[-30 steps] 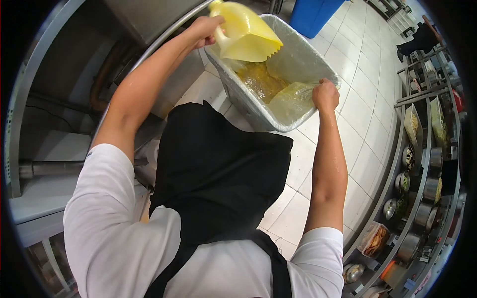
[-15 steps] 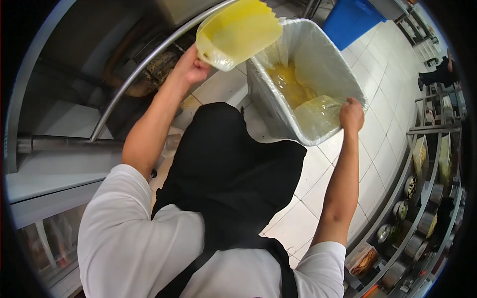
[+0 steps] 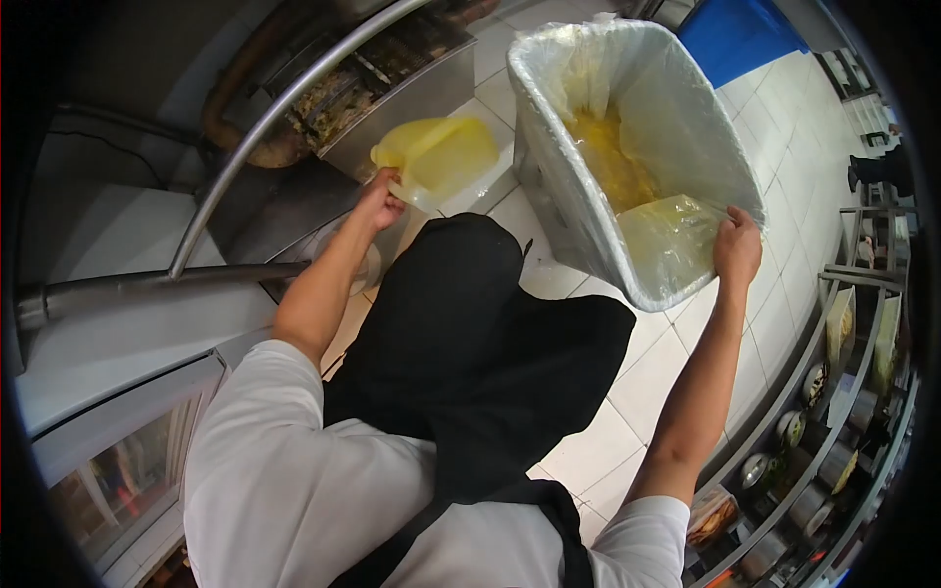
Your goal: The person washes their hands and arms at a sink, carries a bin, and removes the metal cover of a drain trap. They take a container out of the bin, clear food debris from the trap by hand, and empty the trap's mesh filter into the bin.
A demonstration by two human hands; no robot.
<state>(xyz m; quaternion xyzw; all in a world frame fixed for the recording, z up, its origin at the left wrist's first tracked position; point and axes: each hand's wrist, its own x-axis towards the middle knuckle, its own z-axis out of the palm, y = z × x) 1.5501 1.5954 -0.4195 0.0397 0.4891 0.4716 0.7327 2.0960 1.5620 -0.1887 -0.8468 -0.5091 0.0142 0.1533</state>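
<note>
wet yellow stuff (image 3: 616, 162) in the bag, scraps left in the box

the room has a floor of shiny white square tiles (image 3: 610, 431). on the right is a long grey metal rack (image 3: 863, 279) with bowls and food on it. on the left is a flat pale surface (image 3: 108, 220). far off, a bit of another person in dark clothes (image 3: 882, 171) shows.

a big grey plastic bin (image 3: 539, 186) stands on the floor, lined with a clear plastic bag (image 3: 676, 113). a blue plastic bin (image 3: 740, 39) is behind it. near the grey bin is an open silver metal box (image 3: 417, 116) with brown and green scraps (image 3: 397, 59), so the work looks only part done.

the cut-open yellow plastic jug (image 3: 451, 157) is between the box and the grey bin. i cannot tell if it holds anything.

the left hand (image 3: 382, 199) has its fingers curled tight on the jug's handle. the right hand (image 3: 737, 245) has its fingers clamped on the bag at the bin's rim.
</note>
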